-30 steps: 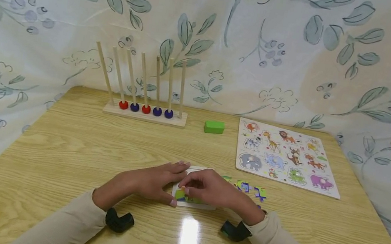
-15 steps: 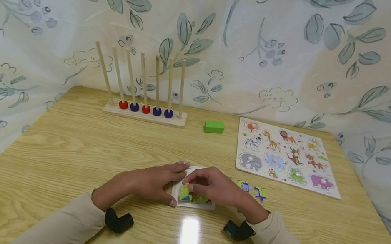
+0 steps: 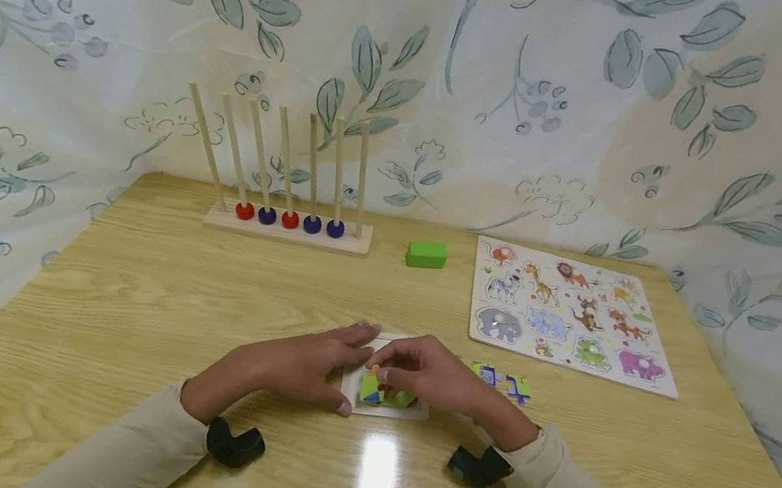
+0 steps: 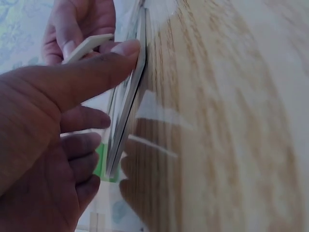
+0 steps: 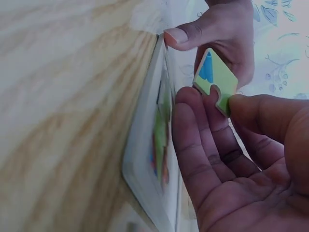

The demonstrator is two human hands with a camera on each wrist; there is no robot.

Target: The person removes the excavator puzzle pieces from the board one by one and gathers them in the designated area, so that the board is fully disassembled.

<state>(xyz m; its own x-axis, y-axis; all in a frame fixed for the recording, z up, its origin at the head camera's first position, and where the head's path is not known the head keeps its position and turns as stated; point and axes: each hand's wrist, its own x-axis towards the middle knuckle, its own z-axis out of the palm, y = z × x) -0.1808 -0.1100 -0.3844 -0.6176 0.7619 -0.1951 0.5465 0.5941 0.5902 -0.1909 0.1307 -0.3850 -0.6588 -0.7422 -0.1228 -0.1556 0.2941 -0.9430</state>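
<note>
A small white-rimmed puzzle tray (image 3: pixel 392 413) lies flat on the table between the hands. My left hand (image 3: pixel 305 362) rests along its left side, fingers spread, with the thumb (image 4: pixel 126 48) at the tray's near corner. Thumb and fingers of my right hand (image 3: pixel 428 376) pinch a green jigsaw piece (image 5: pixel 217 79) with a blue patch. In the right wrist view that piece is tilted and raised off the tray. Other coloured pieces (image 5: pixel 161 140) lie inside the tray, partly hidden by the right hand in the head view.
Loose jigsaw pieces (image 3: pixel 485 374) lie right of the tray. Behind them stands an animal peg puzzle board (image 3: pixel 480 329), lying flat. A green block (image 3: pixel 426 254) and a wooden rod stand (image 3: pixel 286 233) with red and blue beads are at the back, before a patterned cloth.
My right hand has shifted slightly right with the jigsaw piece, showing more of the tray's left inside. The left hand has stayed in place.
</note>
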